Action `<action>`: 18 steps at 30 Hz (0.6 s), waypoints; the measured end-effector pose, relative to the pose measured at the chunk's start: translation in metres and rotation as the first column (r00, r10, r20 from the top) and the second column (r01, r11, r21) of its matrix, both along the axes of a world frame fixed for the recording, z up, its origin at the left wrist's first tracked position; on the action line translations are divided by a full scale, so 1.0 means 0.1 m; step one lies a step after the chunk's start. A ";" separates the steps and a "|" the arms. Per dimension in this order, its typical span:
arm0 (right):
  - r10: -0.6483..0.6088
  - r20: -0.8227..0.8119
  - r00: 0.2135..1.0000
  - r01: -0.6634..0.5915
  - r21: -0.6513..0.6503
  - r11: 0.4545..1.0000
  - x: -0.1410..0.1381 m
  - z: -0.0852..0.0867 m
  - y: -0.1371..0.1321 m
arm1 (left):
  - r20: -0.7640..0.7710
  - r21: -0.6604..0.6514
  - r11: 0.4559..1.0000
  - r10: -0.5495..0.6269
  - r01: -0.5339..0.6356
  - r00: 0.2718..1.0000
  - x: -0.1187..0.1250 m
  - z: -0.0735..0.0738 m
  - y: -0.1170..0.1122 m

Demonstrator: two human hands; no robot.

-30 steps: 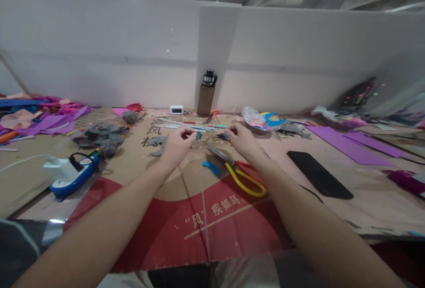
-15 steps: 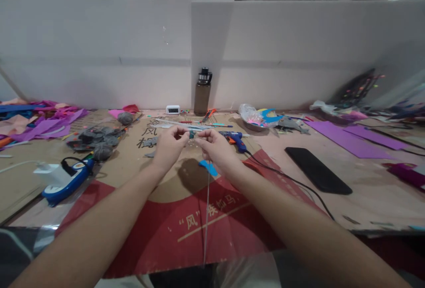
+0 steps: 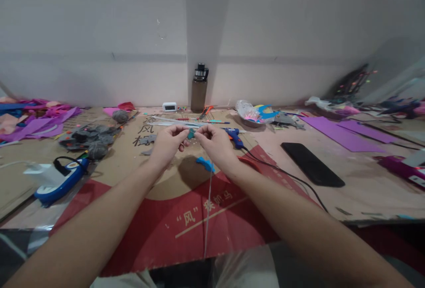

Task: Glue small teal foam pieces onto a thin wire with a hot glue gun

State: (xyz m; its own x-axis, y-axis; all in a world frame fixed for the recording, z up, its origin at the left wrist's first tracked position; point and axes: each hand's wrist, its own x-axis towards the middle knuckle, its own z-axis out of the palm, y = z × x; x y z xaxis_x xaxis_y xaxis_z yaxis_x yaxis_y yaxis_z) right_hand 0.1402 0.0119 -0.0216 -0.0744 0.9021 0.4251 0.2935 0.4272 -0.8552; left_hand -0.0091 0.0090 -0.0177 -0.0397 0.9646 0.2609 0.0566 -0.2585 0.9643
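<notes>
Between my two hands, above the cardboard, is a small teal piece (image 3: 191, 134); its exact kind is too small to make out. My left hand (image 3: 168, 142) pinches it from the left with thumb and forefinger. From the other side my right hand (image 3: 214, 142) grips its right edge, fingers curled. Below the right hand a thin pale strand (image 3: 209, 208) runs down toward the front edge. A bright blue cut piece (image 3: 205, 164) lies on the cardboard (image 3: 159, 235) under my hands. Just beyond the right hand rests a blue hot glue gun (image 3: 236, 137).
A dark bottle (image 3: 198, 95) stands against the white partition, beside a small white clock (image 3: 169, 107). At right lie a black phone (image 3: 312, 164) and purple sheets (image 3: 341, 134). Grey yarn pieces (image 3: 88, 138) and a blue power strip (image 3: 61, 186) are at left. The glue gun's cord crosses rightward.
The view has shifted slightly. Both hands still hold the teal piece, which now shows more plainly between the fingertips. More of the blue cut piece is visible.
</notes>
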 end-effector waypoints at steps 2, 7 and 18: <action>-0.014 0.012 1.000 0.014 0.000 1.000 0.01 0.00 0.01 | -0.007 0.003 1.000 -0.007 0.007 1.000 0.00 -0.01 0.01; -0.042 0.039 0.998 0.042 0.016 0.999 0.03 0.02 0.00 | -0.042 -0.006 1.000 -0.003 0.003 0.999 0.00 -0.01 0.00; -0.072 0.088 0.994 0.068 0.054 0.996 0.05 0.01 0.01 | -0.072 -0.010 0.995 -0.102 0.102 0.992 -0.02 -0.01 0.01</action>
